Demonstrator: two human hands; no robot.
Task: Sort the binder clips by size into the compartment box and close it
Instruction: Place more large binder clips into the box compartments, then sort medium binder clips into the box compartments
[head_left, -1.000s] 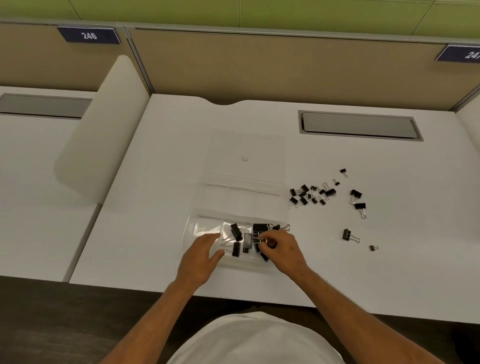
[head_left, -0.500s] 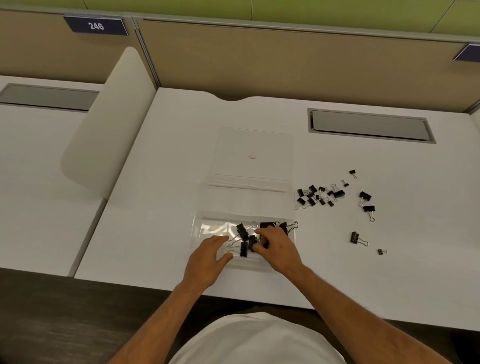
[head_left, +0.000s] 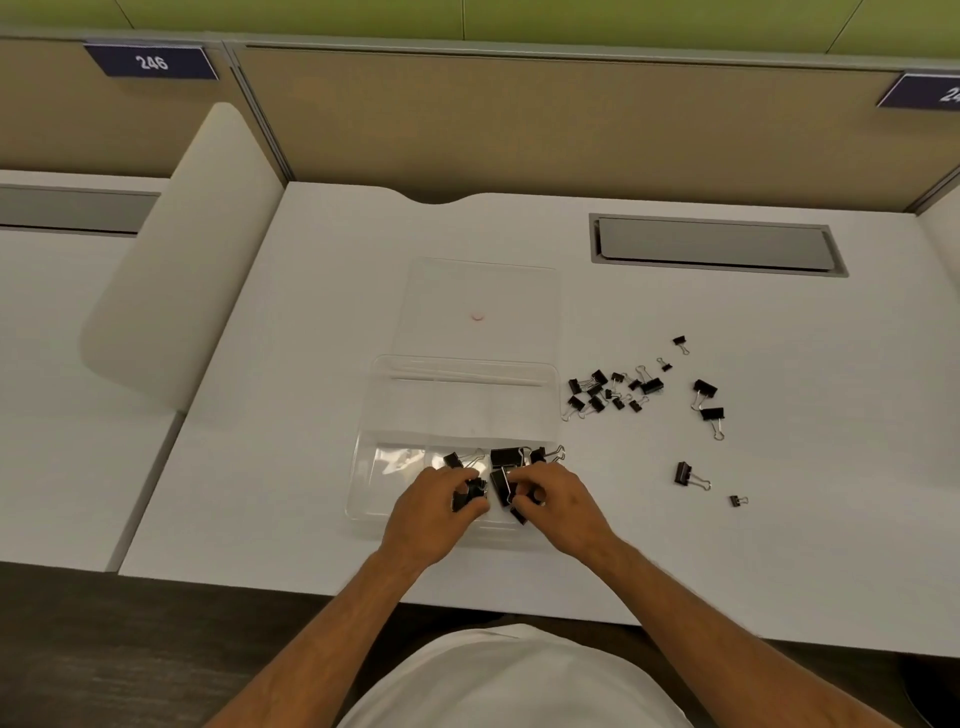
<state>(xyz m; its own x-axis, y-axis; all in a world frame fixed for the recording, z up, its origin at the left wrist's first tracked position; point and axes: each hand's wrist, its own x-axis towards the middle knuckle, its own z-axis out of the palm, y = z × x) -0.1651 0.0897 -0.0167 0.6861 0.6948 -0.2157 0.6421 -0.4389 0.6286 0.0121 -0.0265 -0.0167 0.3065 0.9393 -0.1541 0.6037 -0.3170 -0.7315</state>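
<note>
A clear compartment box (head_left: 395, 415) lies open on the white desk, its lid (head_left: 483, 296) folded flat behind it. Several large black binder clips (head_left: 508, 457) sit in the box's near compartments. My left hand (head_left: 431, 512) is inside the near row, its fingers closed around a black clip (head_left: 467, 493). My right hand (head_left: 561, 501) is next to it, fingers pinching another large clip (head_left: 501, 483). Parts of both clips are hidden by my fingers. A loose heap of small and medium clips (head_left: 608, 392) lies right of the box.
More single clips are scattered further right, among them a medium clip (head_left: 684, 474) and a tiny clip (head_left: 736, 501). A grey cable hatch (head_left: 717, 244) is set in the desk at the back right. A white rounded divider (head_left: 182, 249) stands on the left. The desk's front edge runs just under my wrists.
My left hand has slid right from the box's left compartments and closed on a clip. My right hand stays among the large clips, fingers shifting. The camera has dipped slightly.
</note>
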